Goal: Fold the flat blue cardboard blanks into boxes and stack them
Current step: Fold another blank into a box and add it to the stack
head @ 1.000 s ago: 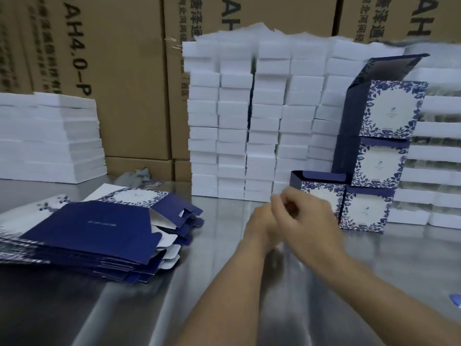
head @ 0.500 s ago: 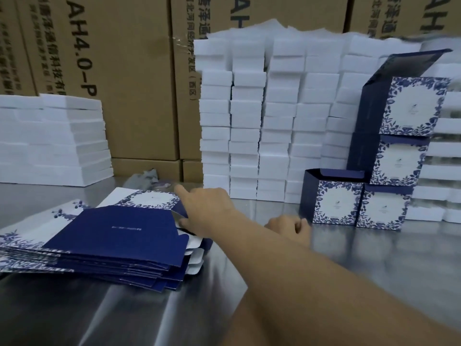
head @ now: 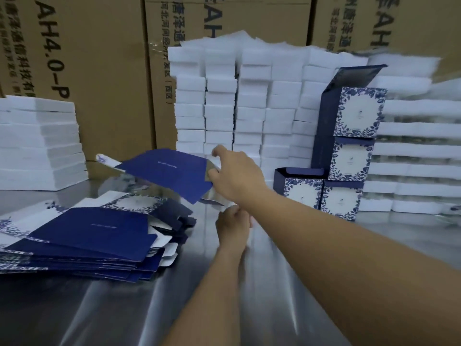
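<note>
At the far left of the shiny metal worktop point(head: 124, 308) a stack of white foam sheets point(head: 37, 141) stands against the tall brown cartons point(head: 99, 71) that line the back. In front of it, nearer the person, lies the pile of flat blue blanks point(head: 87, 236). It is fanned out a little, with the dark blue faces up and white flaps and flower-print edges showing along its sides.

Just above and behind the pile's right end, one blank point(head: 164, 171) is in the air, tilted, clear of the rest, with its white end pointing left. The right hand point(head: 237, 176) reaches across from the right and pinches this blank at its right edge, thumb below and fingers curled over the top. Directly under that wrist the left hand point(head: 233, 226) is low over the worktop. Its fingers look curled, but the spot is blurred and I cannot tell whether it holds anything.

Behind both hands rise columns of white foam blocks point(head: 237, 108), packed close together. To their right stand four folded boxes point(head: 349, 158), blue with white flower-framed fronts. Two sit side by side on the worktop, the left one with its top flap up. Two more are stacked on the right one, and the topmost has its lid raised. Further right, touching the boxes, is another stack of white sheets point(head: 411, 156).
</note>
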### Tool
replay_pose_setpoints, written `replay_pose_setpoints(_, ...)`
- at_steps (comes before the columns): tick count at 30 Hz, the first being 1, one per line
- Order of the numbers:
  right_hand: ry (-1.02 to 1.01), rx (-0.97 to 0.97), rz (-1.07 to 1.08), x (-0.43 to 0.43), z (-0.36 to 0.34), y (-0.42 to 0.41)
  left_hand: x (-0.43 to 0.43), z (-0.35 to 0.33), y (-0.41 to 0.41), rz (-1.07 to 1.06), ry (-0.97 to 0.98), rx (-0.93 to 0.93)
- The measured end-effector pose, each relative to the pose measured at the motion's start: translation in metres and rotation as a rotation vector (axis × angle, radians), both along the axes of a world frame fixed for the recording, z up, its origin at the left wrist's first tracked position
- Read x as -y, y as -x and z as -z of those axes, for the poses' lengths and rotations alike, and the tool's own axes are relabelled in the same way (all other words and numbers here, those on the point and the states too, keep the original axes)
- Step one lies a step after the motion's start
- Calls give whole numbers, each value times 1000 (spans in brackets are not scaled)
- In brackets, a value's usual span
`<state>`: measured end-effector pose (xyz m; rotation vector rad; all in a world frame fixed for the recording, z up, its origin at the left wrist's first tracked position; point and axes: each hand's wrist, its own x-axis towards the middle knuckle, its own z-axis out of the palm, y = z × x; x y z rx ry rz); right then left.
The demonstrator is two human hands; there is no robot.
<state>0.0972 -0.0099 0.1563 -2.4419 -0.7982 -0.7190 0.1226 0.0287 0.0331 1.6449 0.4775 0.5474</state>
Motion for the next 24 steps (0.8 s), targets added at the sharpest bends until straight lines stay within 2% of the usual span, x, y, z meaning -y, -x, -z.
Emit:
replay_pose_setpoints(2, -93, -31, 86, 31, 7, -1, 2, -3, 9, 102, 286, 112)
replay_pose_setpoints(7, -219, -56, 282, 98, 46, 19, 1, -6, 58, 141, 586, 286)
replay_pose_setpoints(11, -252, -29, 334, 127, 88, 58, 8, -3, 103, 265, 657, 261)
replay_pose_setpoints(14, -338, -49, 305, 135, 116, 76, 16, -6, 117, 348, 593, 198)
replay_pose_setpoints(19, -512, -58, 263, 157, 101, 67, 23, -19, 126, 470, 679, 188)
replay_pose_setpoints(24, -366, -63, 180, 162, 108, 65, 33, -31, 128, 401, 726, 205)
